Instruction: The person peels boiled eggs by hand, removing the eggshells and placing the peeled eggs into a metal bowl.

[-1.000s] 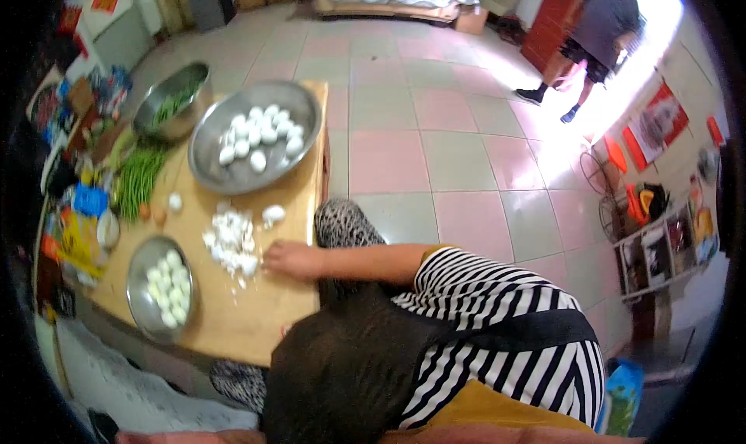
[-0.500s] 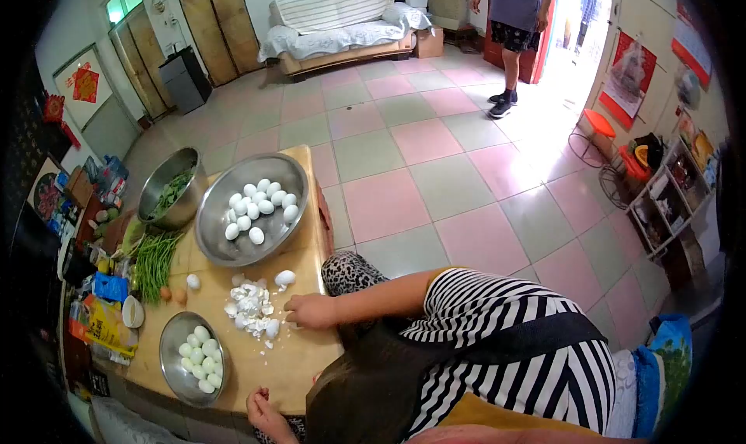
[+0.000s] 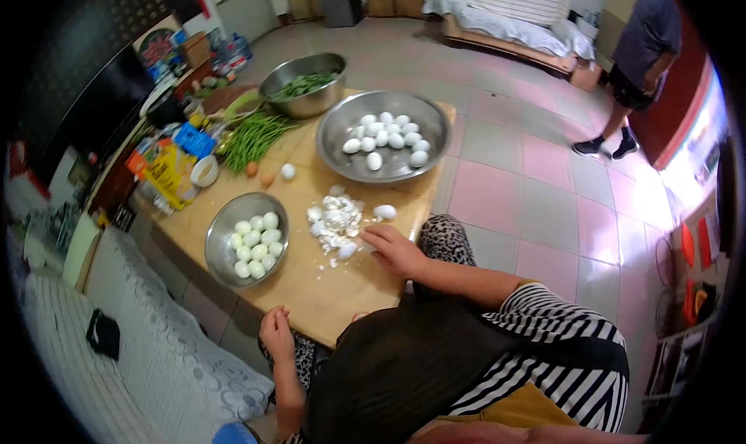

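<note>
My right hand point(image 3: 392, 250) lies on the wooden table beside a heap of broken white eggshells point(image 3: 339, 220), its fingers stretched out and holding nothing I can see. A white egg point(image 3: 385, 212) is just above its fingertips. At the table's near edge, my left hand point(image 3: 277, 335) is loosely closed, with nothing visible in it. Above and to the left of that hand, a small steel bowl point(image 3: 217, 250) holds several smooth, peeled eggs point(image 3: 252, 237). A wide steel basin point(image 3: 330, 155) farther back contains several white eggs in their shells point(image 3: 374, 161).
Green stalks point(image 3: 254, 141), two brown eggs point(image 3: 252, 168) and a white egg point(image 3: 287, 171) lie on the table point(image 3: 311, 285). A steel pot point(image 3: 318, 100) of leaves stands behind. Packets and a cup point(image 3: 204, 171) crowd the left side. Another person point(image 3: 645, 48) stands far right.
My view has swung right-to-left, so the table sits farther right and higher, and a sofa shows at lower left. Both hands stay near their places. The other person has turned toward the doorway.
</note>
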The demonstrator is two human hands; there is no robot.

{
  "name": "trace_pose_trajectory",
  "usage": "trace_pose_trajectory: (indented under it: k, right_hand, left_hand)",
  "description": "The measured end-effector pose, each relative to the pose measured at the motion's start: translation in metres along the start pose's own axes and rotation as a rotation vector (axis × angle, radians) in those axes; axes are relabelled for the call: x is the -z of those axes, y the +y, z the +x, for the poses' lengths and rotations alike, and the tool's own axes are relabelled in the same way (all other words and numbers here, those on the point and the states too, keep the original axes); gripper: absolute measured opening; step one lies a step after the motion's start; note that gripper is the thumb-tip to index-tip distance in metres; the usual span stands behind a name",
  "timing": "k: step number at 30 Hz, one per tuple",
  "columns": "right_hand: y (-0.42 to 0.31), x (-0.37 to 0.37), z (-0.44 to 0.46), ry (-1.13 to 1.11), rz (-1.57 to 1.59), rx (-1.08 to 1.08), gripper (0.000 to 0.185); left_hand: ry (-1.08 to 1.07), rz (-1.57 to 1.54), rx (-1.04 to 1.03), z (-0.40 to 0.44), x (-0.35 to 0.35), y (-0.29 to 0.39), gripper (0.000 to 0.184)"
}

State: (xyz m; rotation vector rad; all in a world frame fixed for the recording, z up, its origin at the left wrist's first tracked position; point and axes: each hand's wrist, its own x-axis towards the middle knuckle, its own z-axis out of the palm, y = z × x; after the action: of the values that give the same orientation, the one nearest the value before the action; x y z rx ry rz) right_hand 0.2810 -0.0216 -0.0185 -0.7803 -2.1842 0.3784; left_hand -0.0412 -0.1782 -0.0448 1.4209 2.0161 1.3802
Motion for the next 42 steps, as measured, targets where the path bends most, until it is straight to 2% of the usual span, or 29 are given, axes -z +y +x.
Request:
trace_pose_trajectory:
  k: [1, 2, 4, 6, 8, 12, 14, 16, 17, 18, 19, 20, 22, 23, 24, 26, 28, 30, 31, 33, 37, 42]
  right_hand:
    - [0.003, -0.004, -0.005, -0.080, -0.061, -0.036, 0.052]
    - [0.010, -0.011, -0.012, -0.268, -0.088, -0.111, 0.048]
    - [0.021, -0.019, -0.020, -0.279, -0.139, -0.010, 0.043]
    - [0.026, -0.019, -0.017, -0.268, -0.070, -0.035, 0.039]
    - [0.005, -0.006, -0.008, -0.271, -0.141, -0.064, 0.038]
    - [0.010, -0.005, 0.005, -0.420, -0.058, -0.178, 0.039]
    - [0.011, -0.001, 0.021, -0.492, -0.031, -0.205, 0.040]
    - [0.008, 0.007, 0.046, -0.432, 0.107, -0.274, 0.042]
    - [0.011, 0.007, 0.060, -0.366, 0.210, -0.295, 0.043]
    - [0.010, 0.007, 0.076, -0.367, 0.218, -0.291, 0.043]
    - [0.006, 0.007, 0.091, -0.242, 0.244, -0.248, 0.041]
    - [0.001, 0.006, 0.105, -0.119, 0.269, -0.206, 0.039]
    - [-0.011, 0.001, 0.128, -0.086, 0.340, -0.240, 0.038]
    - [-0.010, -0.001, 0.136, -0.054, 0.415, -0.271, 0.037]
    - [-0.005, -0.007, 0.140, -0.053, 0.420, -0.270, 0.037]
    - [0.004, -0.022, 0.148, 0.039, 0.225, -0.079, 0.037]
    - [0.008, -0.029, 0.147, 0.018, 0.261, -0.124, 0.036]
    - [0.013, -0.037, 0.144, -0.030, 0.483, -0.213, 0.031]
    - [0.018, -0.039, 0.143, -0.017, 0.490, -0.226, 0.031]
    - [0.025, -0.042, 0.140, -0.065, 0.452, -0.061, 0.028]
    - [0.030, -0.042, 0.144, -0.082, 0.429, -0.146, 0.024]
    - [0.025, -0.037, 0.146, -0.145, 0.480, -0.193, 0.018]
  left_hand:
    - [-0.005, -0.056, 0.024, 0.000, -0.004, -0.002, 0.026]
    - [-0.012, -0.109, 0.045, 0.001, -0.008, -0.005, 0.025]
    - [-0.023, -0.101, -0.024, 0.003, -0.016, -0.007, 0.017]
    - [-0.047, -0.033, -0.030, 0.007, -0.020, 0.027, 0.015]
    - [-0.150, -0.147, -0.093, 0.007, -0.022, 0.036, 0.015]
    - [-0.238, -0.230, -0.076, 0.029, -0.039, 0.069, 0.016]
    - [-0.401, -0.182, -0.153, 0.048, -0.050, 0.080, 0.017]
    - [-0.492, -0.207, -0.093, 0.064, -0.068, 0.084, 0.031]
    - [-0.485, -0.201, -0.088, 0.072, -0.080, 0.085, 0.031]
    - [-0.533, -0.229, -0.067, 0.079, -0.093, 0.086, 0.043]
    - [-0.582, -0.259, -0.045, 0.085, -0.104, 0.087, 0.057]
    - [-0.580, -0.255, -0.040, 0.093, -0.112, 0.093, 0.057]
    - [-0.679, -0.537, 0.164, 0.108, -0.124, 0.100, 0.068]
    - [-0.664, -0.520, 0.083, 0.116, -0.130, 0.100, 0.060]
    - [-0.663, -0.515, 0.084, 0.120, -0.134, 0.099, 0.060]
    - [-0.598, -0.531, 0.144, 0.132, -0.134, 0.109, 0.052]
    - [-0.562, -0.578, 0.162, 0.137, -0.138, 0.102, 0.049]
    - [-0.537, -0.624, 0.181, 0.141, -0.140, 0.095, 0.046]
    - [-0.488, -0.670, 0.196, 0.143, -0.141, 0.095, 0.046]
    - [-0.445, -0.666, 0.191, 0.147, -0.143, 0.087, 0.045]
    - [-0.439, -0.708, 0.100, 0.146, -0.149, 0.064, 0.040]
    - [-0.498, -0.693, 0.107, 0.144, -0.138, 0.063, 0.042]
